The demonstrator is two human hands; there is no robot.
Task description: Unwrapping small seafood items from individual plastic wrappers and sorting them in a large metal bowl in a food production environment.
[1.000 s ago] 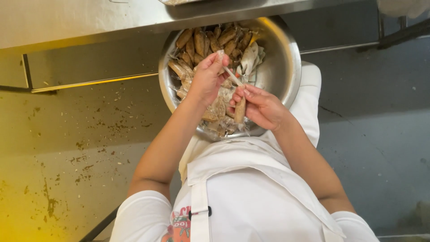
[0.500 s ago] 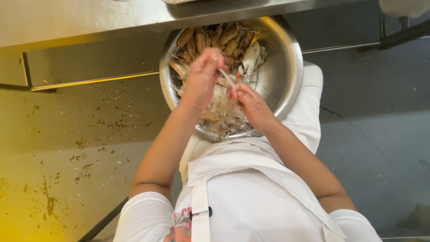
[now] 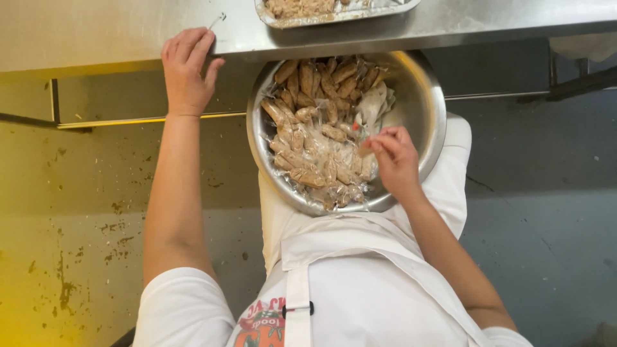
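Observation:
A round steel bowl [image 3: 427, 112] rests on my lap against the table edge. It holds many brown finger-shaped food pieces [image 3: 315, 119] mixed with crumpled clear film [image 3: 376, 103]. My right hand [image 3: 393, 157] is inside the bowl on its right side, its fingertips pinched on one brown piece by the film. My left hand [image 3: 186, 67] lies flat on the edge of the steel table [image 3: 103, 32], left of the bowl, and holds nothing. A small metal clip [image 3: 218, 19] lies just beyond its fingertips.
A foil tray [image 3: 334, 9] of pale food sits on the table directly above the bowl. I wear a white apron [image 3: 360, 283]. A stained floor [image 3: 71, 257] lies to the left, and a grey floor [image 3: 553, 225] to the right under the table frame.
My left hand has left the bowl and moved up and left onto the table edge. My right hand stays in the bowl, still pinching a piece.

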